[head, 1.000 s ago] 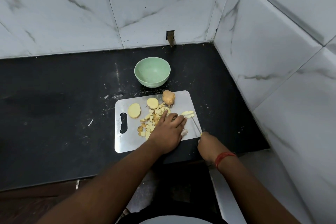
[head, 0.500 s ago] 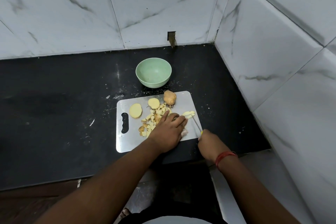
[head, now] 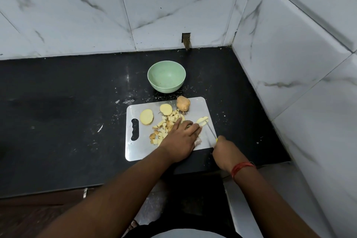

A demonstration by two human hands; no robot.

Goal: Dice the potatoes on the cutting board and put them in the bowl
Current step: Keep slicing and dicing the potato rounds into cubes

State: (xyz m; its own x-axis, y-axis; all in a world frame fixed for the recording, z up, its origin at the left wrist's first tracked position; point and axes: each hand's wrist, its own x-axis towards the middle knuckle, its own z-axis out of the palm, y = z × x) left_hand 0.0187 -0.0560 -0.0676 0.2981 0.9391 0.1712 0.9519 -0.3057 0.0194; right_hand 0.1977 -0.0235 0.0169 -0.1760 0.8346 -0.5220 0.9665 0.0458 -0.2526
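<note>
A steel cutting board [head: 139,150] lies on the black counter. On it are two round potato slices [head: 146,116], a pile of diced potato [head: 164,128] and an unpeeled potato end [head: 183,103] at the far edge. My left hand [head: 180,140] presses fingers down on a potato piece, mostly hidden under it. Pale cut strips [head: 202,120] lie just past my fingertips. My right hand [head: 225,149] grips a knife [head: 211,133] with its blade beside my left fingers. The green bowl [head: 166,76] stands empty behind the board.
White marble-tiled walls close the counter at the back and on the right. A small notch [head: 186,39] sits in the back wall. The counter's front edge runs below the board, which slightly overhangs a recess. Potato scraps [head: 123,101] dot the counter.
Both hands stay in nearly the same place; the knife blade has shifted slightly beside my left fingers. The camera view has drifted a little.
</note>
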